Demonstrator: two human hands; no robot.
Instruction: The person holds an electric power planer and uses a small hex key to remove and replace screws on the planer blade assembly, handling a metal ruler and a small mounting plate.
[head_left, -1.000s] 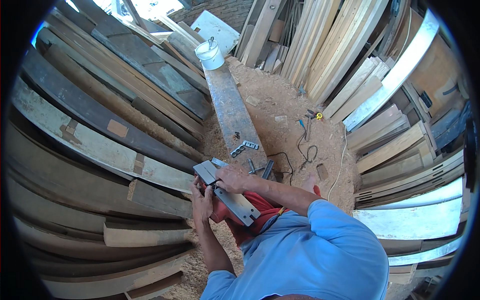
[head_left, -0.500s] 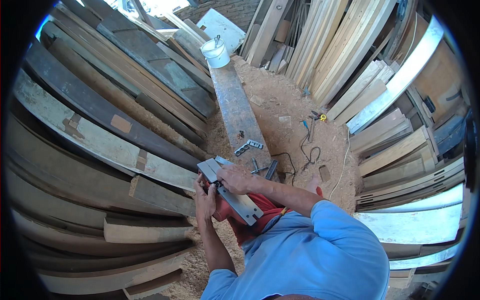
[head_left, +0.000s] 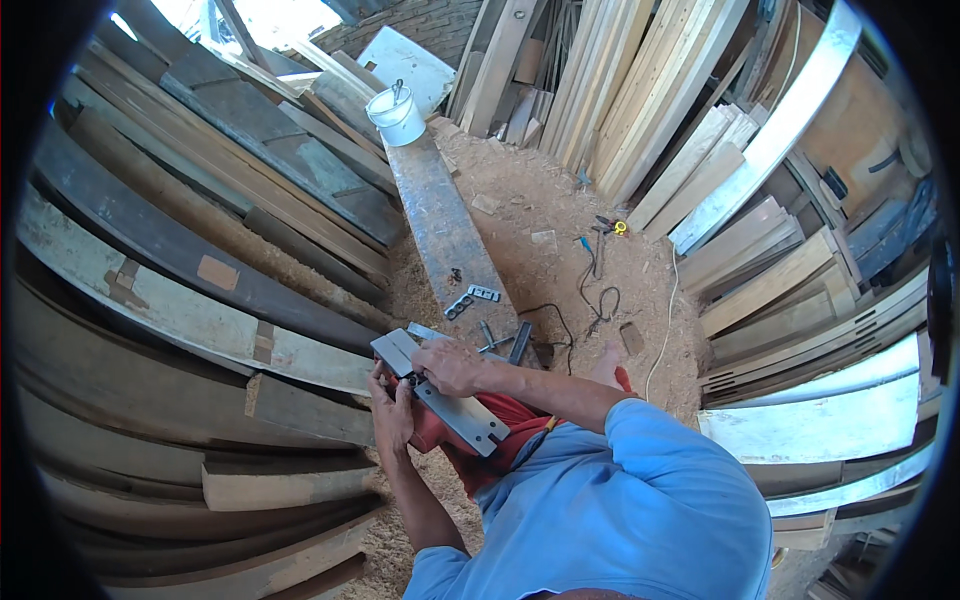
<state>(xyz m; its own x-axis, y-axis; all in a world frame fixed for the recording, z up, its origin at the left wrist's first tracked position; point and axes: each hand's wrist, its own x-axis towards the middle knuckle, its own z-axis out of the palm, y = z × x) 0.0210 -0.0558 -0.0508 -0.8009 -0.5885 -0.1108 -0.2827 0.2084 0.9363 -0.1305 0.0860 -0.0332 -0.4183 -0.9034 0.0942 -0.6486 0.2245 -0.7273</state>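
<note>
An electric planer (head_left: 462, 418) with a red body lies upside down over my lap, its flat grey metal sole facing up. My left hand (head_left: 391, 415) grips its left side, fingers round the body near the gap between the two sole plates. Across that gap lies my right hand (head_left: 450, 368), fingers curled down at the cutter; what they pinch is hidden. A pale metal strip (head_left: 424, 331) shows just beyond the right hand. On the board ahead are two silver metal pieces (head_left: 484, 293), a T-handled wrench (head_left: 488, 338) and a dark oblong block (head_left: 520, 343).
The long worn board (head_left: 430, 205) runs away from me to a white bucket (head_left: 397, 122). Shavings cover the floor (head_left: 560, 270), where a black cable (head_left: 601, 310), a yellow tape measure (head_left: 620, 228) and hand tools lie. Stacked planks (head_left: 250, 410) crowd the left; more timber (head_left: 650, 100) leans right.
The view has shifted slightly, so the whole scene sits a little farther left. Both hands stay on the planer, with the right fingers still at the cutter gap.
</note>
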